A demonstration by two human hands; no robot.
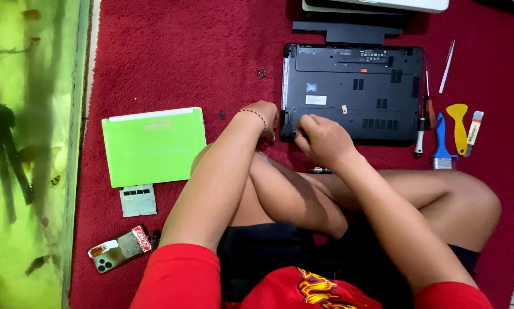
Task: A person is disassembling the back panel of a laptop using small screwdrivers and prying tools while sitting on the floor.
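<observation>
Laptop (354, 91), black and turned underside up, lies on the red carpet (171, 51) in front of a cross-legged person. Left hand (264, 117) curls its fingers against the near left corner of the case; right hand (321, 139) presses bent fingers on the near edge just beside it; whether either grips anything I cannot tell. Right of the laptop lie a screwdriver (421, 134), a blue pry tool (441, 143) and a yellow spudger (459, 123). A green laptop (153, 146) rests to the left.
</observation>
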